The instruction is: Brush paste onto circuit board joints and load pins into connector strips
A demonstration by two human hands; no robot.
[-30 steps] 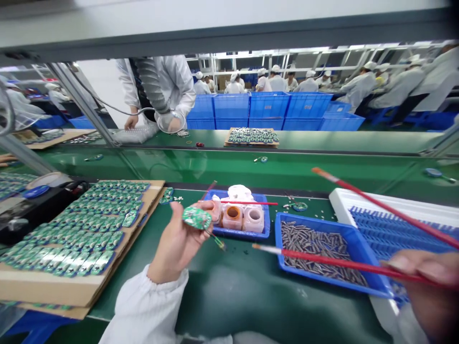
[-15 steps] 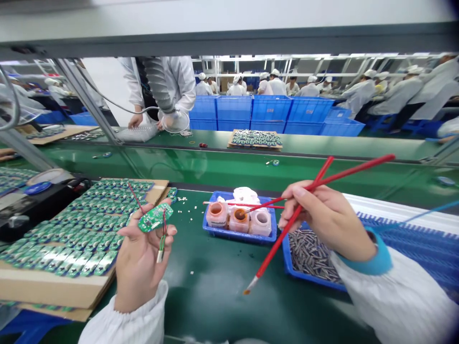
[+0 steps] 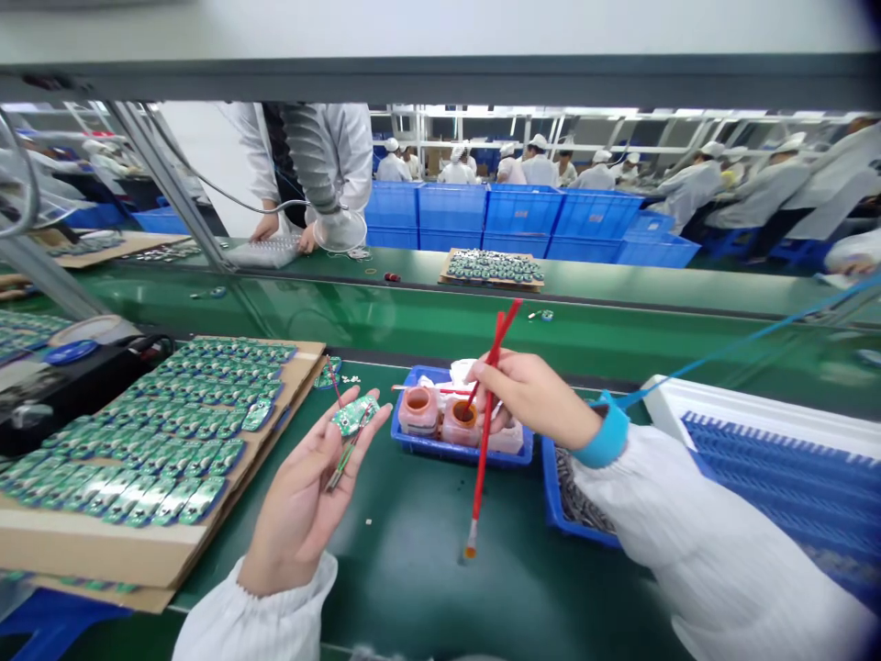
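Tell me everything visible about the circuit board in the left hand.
The circuit board is a thin, elongated green piece with rounded ends and small pale parts on its upward face. It rests tilted on the fingers of the left hand, above the green bench. A thin red strand, apparently a wire, sticks up beside it; other leads run down toward the palm, their ends unclear. Neither brush touches it.

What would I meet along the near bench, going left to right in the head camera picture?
Rows of circuit boards, the left hand holding a single board, the leftmost jar, the right hand gripping red brushes, a blue wristband, a white tray.
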